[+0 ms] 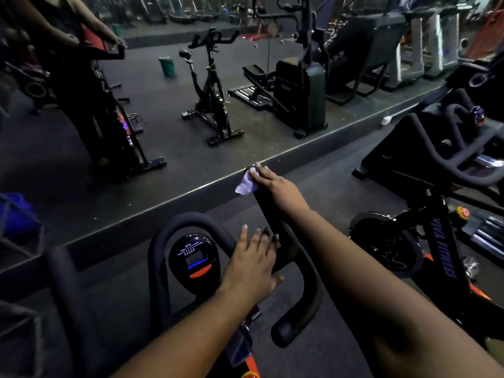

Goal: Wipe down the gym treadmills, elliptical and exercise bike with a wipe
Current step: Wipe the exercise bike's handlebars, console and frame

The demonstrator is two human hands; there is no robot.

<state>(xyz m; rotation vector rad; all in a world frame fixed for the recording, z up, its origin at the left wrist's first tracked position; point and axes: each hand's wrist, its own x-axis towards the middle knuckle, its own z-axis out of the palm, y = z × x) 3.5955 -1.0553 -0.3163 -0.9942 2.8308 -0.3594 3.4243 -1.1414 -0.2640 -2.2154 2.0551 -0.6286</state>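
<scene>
White wipe: a crumpled white cloth wipe (246,183) bunched at the far tip of the black padded handlebar horn (275,219), part of it hanging off the horn's left side.
Bike: black exercise bike with a looped padded handlebar (174,227) and an oval black console (194,261) showing a blue-lit screen and an orange button.
Horn axis: the long right horn runs away from the person toward the mirror wall (163,148), its tip at the mirror's lower edge.
Right hand: right hand (275,184) lies over the horn tip, fingers pressing the wipe onto it.
Left hand: left hand (252,264) rests flat on the handlebar just right of the console, fingers straight and spread, gripping nothing.
Surroundings: a second black bike with purple lettering (425,241) stands at the right; the mirror reflects more machines and a green bin (167,66).
</scene>
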